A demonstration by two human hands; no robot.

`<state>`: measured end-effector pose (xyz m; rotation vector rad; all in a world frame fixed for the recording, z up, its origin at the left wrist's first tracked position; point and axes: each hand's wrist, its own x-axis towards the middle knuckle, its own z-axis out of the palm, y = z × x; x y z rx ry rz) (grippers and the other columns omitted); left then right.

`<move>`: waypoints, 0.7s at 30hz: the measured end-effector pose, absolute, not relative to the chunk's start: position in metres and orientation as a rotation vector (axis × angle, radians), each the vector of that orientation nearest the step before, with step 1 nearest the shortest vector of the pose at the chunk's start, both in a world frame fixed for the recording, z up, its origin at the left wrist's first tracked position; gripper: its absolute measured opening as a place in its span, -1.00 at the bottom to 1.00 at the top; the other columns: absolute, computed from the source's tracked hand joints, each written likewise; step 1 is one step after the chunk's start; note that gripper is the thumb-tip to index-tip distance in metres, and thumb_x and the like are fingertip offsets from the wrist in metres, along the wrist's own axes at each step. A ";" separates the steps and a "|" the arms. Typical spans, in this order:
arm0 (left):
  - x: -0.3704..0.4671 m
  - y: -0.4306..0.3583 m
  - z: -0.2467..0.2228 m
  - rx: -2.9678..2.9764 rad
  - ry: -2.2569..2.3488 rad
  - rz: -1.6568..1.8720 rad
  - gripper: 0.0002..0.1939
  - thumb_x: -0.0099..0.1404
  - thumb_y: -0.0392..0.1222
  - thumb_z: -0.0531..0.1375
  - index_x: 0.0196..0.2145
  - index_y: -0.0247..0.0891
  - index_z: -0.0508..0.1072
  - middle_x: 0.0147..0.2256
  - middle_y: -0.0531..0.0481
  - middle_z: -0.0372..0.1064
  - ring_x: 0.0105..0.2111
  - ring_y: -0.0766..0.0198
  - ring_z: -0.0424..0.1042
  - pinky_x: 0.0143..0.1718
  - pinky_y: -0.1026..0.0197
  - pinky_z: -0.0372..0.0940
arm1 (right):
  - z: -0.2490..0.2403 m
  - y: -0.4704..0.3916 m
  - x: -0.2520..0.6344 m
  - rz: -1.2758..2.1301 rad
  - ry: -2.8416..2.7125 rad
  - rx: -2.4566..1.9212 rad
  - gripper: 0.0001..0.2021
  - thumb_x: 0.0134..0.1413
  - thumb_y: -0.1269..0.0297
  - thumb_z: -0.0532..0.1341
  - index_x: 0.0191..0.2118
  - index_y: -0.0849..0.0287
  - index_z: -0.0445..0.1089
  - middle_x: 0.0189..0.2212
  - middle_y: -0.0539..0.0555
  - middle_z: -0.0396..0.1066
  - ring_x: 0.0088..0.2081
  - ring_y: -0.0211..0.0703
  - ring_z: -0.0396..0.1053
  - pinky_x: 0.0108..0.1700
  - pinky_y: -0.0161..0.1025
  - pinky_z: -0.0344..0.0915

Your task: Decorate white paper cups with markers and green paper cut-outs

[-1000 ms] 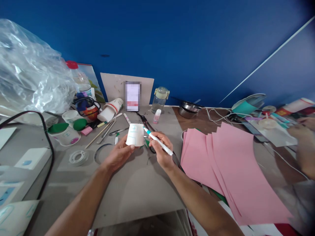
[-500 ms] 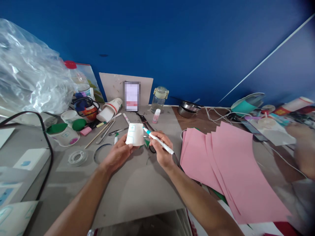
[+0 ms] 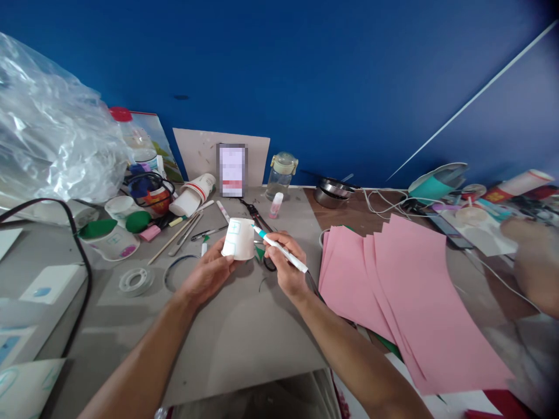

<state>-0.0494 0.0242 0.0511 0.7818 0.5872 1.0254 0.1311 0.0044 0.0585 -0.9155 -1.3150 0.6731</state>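
Note:
A white paper cup (image 3: 239, 240) with teal square outlines and a plus mark drawn on it is held over the middle of the desk. My left hand (image 3: 210, 273) grips the cup from its lower left, fingers partly hidden behind it. In my right hand (image 3: 286, 262) is a white marker (image 3: 285, 254) with a teal band, its tip at the cup's upper right edge. Behind the cup lie black scissors (image 3: 253, 210), and a glue stick (image 3: 276, 206) stands near them. Green scraps show beside the cup.
Pink paper sheets (image 3: 414, 297) spread on the right. A tape roll (image 3: 134, 280), brushes (image 3: 174, 240) and a decorated cup (image 3: 111, 240) are at left. A phone (image 3: 232, 170) leans on a board behind, beside a glass jar (image 3: 282, 174). Another person's arm (image 3: 535, 267) is far right.
The view has shifted very slightly. The cup is turned a little in my left hand, while the marker tip stays at its right edge.

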 end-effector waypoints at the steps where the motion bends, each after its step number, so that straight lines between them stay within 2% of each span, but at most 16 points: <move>1: -0.049 0.024 0.051 0.782 0.590 1.027 -0.53 0.11 -0.22 0.32 0.00 -0.26 0.46 0.05 -0.17 0.41 0.03 0.01 0.37 0.10 0.02 0.21 | 0.058 0.004 0.131 0.675 -1.315 -0.919 -0.81 0.17 0.16 0.19 -0.17 0.11 0.44 -0.28 0.10 0.40 -0.31 -0.15 0.40 -0.32 -0.19 0.35; 21: -0.050 0.025 0.048 0.795 0.606 1.019 -0.50 0.08 -0.19 0.35 0.01 -0.23 0.45 0.00 -0.15 0.44 -0.02 0.05 0.40 0.07 0.06 0.22 | 0.057 0.004 0.132 0.644 -1.341 -0.931 -0.81 0.18 0.17 0.19 -0.16 0.10 0.44 -0.27 0.11 0.42 -0.29 -0.13 0.41 -0.32 -0.19 0.35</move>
